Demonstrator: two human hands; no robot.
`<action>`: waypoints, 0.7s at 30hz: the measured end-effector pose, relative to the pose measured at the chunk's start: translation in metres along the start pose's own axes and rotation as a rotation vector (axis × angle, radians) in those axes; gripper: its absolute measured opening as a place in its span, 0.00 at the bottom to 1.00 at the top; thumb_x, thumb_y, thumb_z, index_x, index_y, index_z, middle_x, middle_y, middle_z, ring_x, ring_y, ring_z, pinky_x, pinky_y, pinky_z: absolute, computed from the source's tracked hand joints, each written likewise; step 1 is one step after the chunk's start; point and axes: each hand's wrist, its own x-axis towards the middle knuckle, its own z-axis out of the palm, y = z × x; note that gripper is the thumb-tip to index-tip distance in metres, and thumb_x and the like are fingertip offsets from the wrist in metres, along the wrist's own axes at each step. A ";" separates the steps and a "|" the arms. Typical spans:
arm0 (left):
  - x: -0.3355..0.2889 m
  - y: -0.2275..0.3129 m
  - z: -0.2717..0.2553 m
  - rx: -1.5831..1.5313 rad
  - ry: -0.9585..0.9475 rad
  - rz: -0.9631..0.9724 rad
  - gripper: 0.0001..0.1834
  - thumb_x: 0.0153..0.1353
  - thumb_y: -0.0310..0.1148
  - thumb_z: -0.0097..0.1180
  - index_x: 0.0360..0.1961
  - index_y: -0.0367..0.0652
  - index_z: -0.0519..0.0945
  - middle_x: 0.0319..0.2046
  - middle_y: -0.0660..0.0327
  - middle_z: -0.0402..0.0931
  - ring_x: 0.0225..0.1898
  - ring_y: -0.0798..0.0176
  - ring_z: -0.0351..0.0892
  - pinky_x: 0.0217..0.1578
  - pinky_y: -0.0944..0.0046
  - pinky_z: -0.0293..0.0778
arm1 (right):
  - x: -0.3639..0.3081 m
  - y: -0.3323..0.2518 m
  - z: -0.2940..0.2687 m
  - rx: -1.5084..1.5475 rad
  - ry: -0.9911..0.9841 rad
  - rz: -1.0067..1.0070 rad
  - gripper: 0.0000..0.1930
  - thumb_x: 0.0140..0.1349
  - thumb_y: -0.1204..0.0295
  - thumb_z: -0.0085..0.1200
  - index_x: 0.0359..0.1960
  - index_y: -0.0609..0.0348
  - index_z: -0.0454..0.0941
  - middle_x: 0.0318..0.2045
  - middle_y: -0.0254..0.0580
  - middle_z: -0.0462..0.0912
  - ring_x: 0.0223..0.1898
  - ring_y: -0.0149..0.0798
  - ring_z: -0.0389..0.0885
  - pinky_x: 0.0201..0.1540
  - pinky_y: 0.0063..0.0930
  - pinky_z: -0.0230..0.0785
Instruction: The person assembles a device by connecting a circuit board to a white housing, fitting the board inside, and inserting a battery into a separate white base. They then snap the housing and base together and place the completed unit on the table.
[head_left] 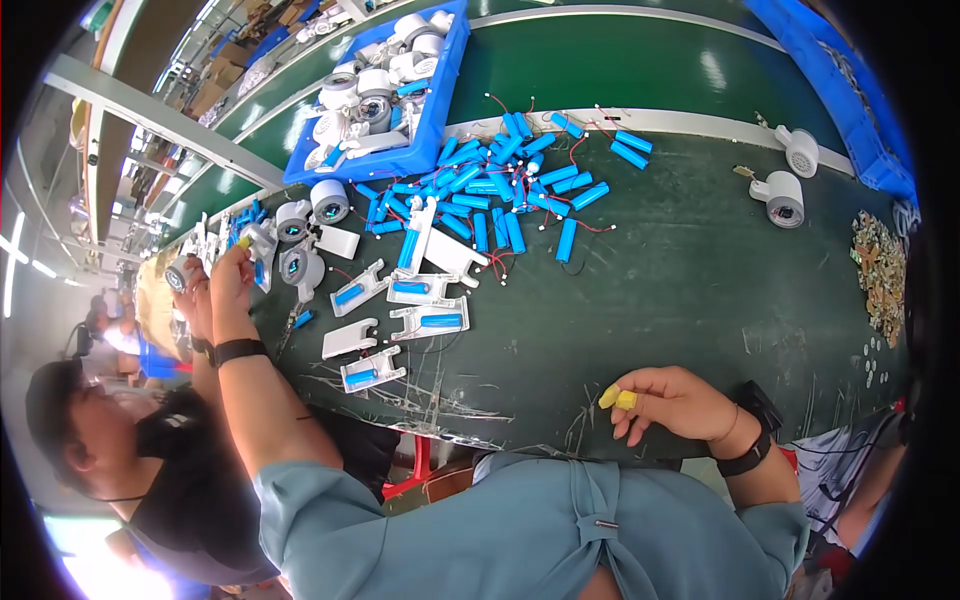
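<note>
My left hand (234, 274) reaches to the far left, a yellow finger cover on a fingertip. Its fingers pinch the edge of a white round-headed device (264, 238) with a blue cell against its handle. Part of the grip is hidden. My right hand (672, 400) hovers over the near table edge, fingers loosely bent and apart, with yellow covers on thumb and forefinger; it holds nothing. Between the hands lie white handle shells, among them one shell (352, 338) without a cell and another (432, 320) with a blue cell inside. More round-headed devices (300, 268) stand beside my left hand.
A heap of blue wired battery cells (480, 185) covers the table's middle. Behind it sits a blue crate (440, 130) of white devices. Two devices (780, 200) and a pile of small circuit boards (880, 280) lie right. A co-worker (130, 450) works close on my left.
</note>
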 end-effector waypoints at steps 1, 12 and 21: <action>0.004 -0.007 0.003 0.016 0.039 -0.042 0.09 0.59 0.37 0.56 0.26 0.44 0.77 0.24 0.67 0.76 0.20 0.74 0.67 0.22 0.69 0.62 | 0.000 0.000 0.001 0.000 0.011 0.002 0.14 0.71 0.72 0.45 0.53 0.66 0.74 0.39 0.40 0.81 0.38 0.29 0.82 0.38 0.22 0.77; -0.171 -0.044 0.101 0.778 -0.370 0.820 0.25 0.68 0.38 0.51 0.61 0.32 0.70 0.60 0.42 0.69 0.63 0.43 0.67 0.64 0.54 0.60 | 0.131 -0.050 0.071 -1.428 0.292 -0.939 0.26 0.52 0.66 0.64 0.51 0.67 0.71 0.51 0.53 0.71 0.58 0.53 0.69 0.61 0.42 0.64; -0.255 -0.067 0.084 1.012 -0.413 1.008 0.32 0.65 0.56 0.48 0.55 0.36 0.73 0.60 0.46 0.68 0.60 0.39 0.64 0.61 0.43 0.55 | 0.186 -0.013 0.092 -1.673 0.200 -1.020 0.20 0.55 0.69 0.54 0.47 0.67 0.73 0.52 0.54 0.73 0.60 0.54 0.69 0.66 0.52 0.57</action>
